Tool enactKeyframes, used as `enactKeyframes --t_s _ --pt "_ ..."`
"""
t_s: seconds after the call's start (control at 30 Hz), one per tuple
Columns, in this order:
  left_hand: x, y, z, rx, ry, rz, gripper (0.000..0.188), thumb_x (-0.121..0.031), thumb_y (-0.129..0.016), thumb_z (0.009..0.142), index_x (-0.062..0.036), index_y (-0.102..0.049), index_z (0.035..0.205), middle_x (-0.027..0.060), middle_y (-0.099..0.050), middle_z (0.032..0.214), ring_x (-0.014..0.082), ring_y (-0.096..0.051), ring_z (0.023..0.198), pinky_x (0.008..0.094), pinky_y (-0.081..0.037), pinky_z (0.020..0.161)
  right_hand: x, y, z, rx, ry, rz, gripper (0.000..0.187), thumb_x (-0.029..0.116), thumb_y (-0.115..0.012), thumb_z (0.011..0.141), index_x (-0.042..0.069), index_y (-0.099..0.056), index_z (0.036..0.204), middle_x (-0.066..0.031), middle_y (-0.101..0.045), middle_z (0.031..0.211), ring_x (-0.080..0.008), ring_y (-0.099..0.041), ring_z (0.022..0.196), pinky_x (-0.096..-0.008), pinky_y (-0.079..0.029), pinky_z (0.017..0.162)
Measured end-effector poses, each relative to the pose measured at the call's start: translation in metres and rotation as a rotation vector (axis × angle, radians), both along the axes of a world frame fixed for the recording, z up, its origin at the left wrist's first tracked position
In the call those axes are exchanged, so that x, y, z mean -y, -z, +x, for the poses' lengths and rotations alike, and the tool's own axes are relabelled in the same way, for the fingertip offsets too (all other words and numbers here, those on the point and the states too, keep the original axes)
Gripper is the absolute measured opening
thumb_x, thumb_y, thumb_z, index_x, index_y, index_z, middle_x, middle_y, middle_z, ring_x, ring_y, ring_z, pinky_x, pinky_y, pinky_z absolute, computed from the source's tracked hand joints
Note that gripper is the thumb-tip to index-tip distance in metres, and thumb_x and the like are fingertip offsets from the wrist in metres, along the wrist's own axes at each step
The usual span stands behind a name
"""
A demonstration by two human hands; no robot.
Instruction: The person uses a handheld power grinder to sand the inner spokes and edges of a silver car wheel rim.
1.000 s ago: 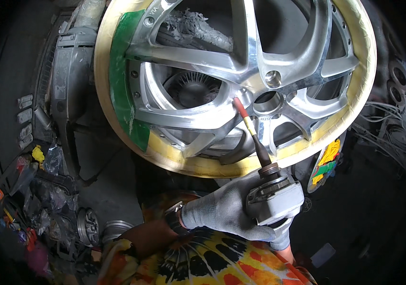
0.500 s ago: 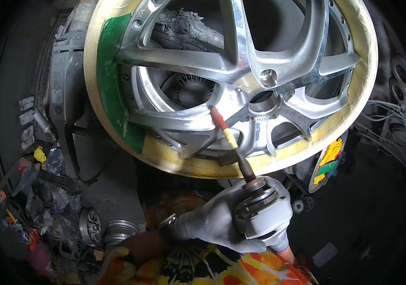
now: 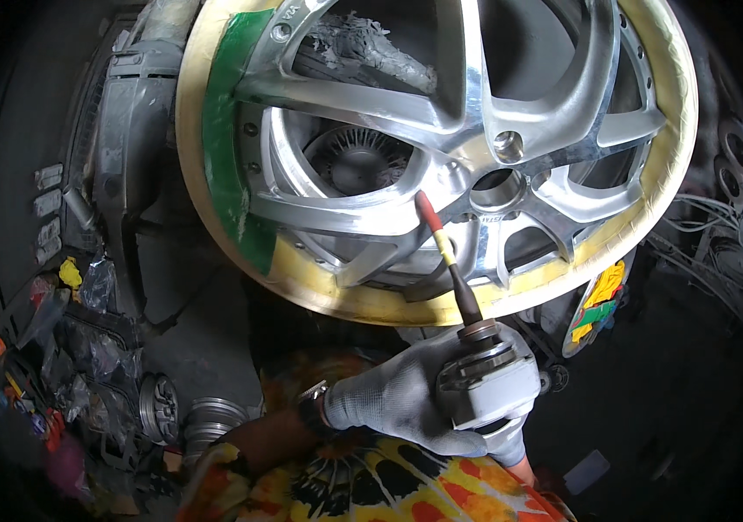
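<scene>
A silver alloy wheel fills the upper middle, its lip wrapped in cream masking tape with a green tape patch at the left. Below it, my gloved left hand is closed around the head of a grey angle grinder. My right hand, also gloved, is mostly hidden beneath the grinder's body and appears wrapped around it. A long dark shaft runs up from the grinder. Its red tip meets the lower-left spoke near the hub.
A dusty grey upright stands left of the wheel. Plastic bags and clutter lie at the lower left, beside other wheels. Cables hang at the right. A disc with yellow and green pieces sits below the wheel's right side.
The wheel appears farther right in view. The grinder and both hands have shifted slightly right, and the red tip has slid along the spoke toward the hub. My grip looks unchanged.
</scene>
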State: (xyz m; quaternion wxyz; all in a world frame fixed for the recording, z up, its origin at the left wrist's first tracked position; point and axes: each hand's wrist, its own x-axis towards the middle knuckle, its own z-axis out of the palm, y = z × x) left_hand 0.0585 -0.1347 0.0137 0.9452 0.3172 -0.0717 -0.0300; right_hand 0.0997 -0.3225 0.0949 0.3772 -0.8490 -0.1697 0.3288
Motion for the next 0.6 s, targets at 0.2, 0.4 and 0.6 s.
enactKeyframes --t_s 0.2,0.4,0.6 --pt "0.001 -0.002 -0.037 -0.163 0.119 -0.283 0.082 -0.03 -0.088 0.082 -0.0065 -0.044 0.146 0.0079 -0.06 0.137 0.0181 -0.055 0.131 0.0389 -0.035 0.121 -0.025 -0.006 -0.007 -0.208 0.062 0.032 0.109 0.025 -0.101 0.062 -0.003 -0.041 0.149 -0.0269 -0.053 0.141 -0.0364 -0.057 0.129 -0.0446 -0.047 0.109" --pt "-0.003 -0.006 -0.032 -0.153 0.06 -0.255 0.07 -0.034 -0.083 0.088 -0.0079 -0.048 0.143 0.0058 -0.06 0.136 0.0174 -0.057 0.129 0.0385 -0.037 0.12 -0.01 0.003 -0.008 -0.219 0.043 0.104 0.11 0.025 -0.101 0.062 -0.004 -0.04 0.149 -0.0264 -0.054 0.14 -0.0353 -0.056 0.131 -0.0447 -0.047 0.109" --pt "-0.015 -0.003 -0.007 0.116 -0.055 0.088 0.046 -0.042 -0.065 0.102 -0.0081 -0.058 0.133 0.0047 -0.065 0.125 0.0165 -0.062 0.118 0.0367 -0.046 0.111 -0.001 -0.004 -0.011 -0.034 -0.016 -0.036 0.117 0.036 -0.103 0.057 -0.006 -0.041 0.146 -0.0214 -0.059 0.134 -0.0298 -0.066 0.116 -0.0434 -0.052 0.103"
